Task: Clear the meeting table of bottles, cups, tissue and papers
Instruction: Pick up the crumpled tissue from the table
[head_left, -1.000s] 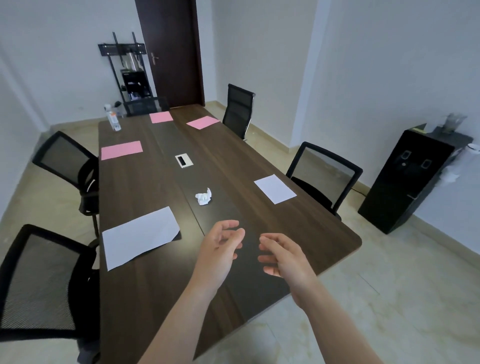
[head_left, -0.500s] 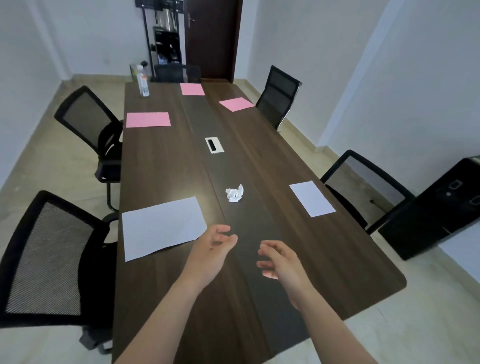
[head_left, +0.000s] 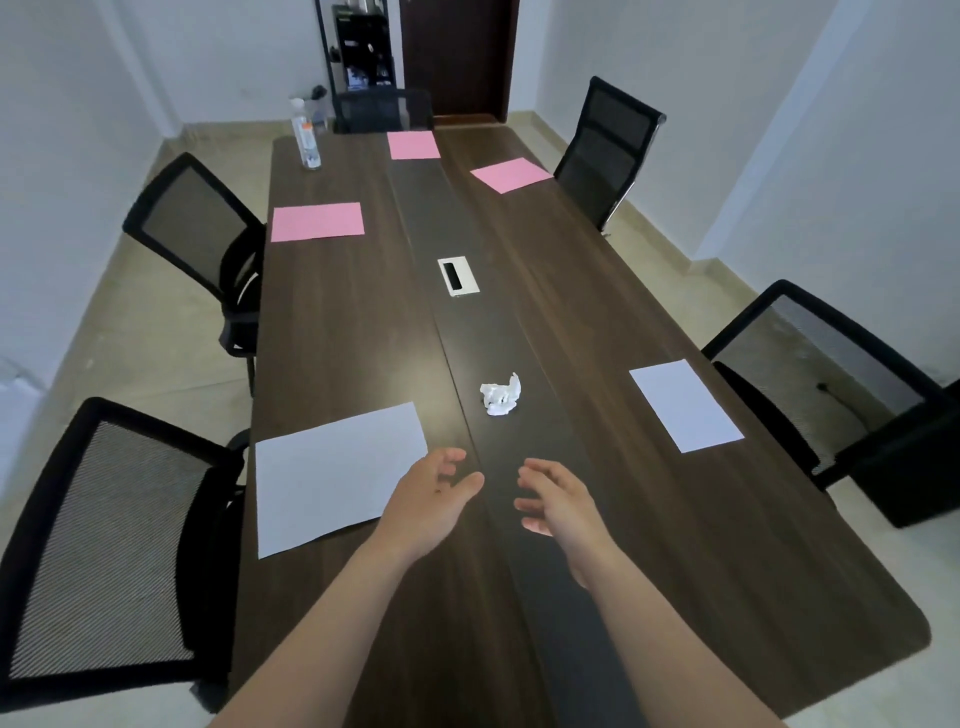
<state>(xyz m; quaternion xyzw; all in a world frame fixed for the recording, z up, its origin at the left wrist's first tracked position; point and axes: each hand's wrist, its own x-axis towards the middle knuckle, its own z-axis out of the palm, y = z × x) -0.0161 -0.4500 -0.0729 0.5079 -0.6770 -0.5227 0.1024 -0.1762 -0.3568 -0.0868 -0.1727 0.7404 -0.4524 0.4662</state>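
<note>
At the near end of the long dark wooden tabletop we hold both hands just above the surface, the left hand and the right hand side by side, each grip loosely open with curled fingers and nothing in it. Nothing looks cleared yet, so we judge the task to be at its start. The crumpled white tissue lies on the centre strip just beyond our fingertips. A white sheet of paper lies near left, another white sheet right, three pink sheets farther off, and a clear plastic bottle stands at the far left corner. Next we would likely reach forward and pinch the tissue, which should crush lightly.
</note>
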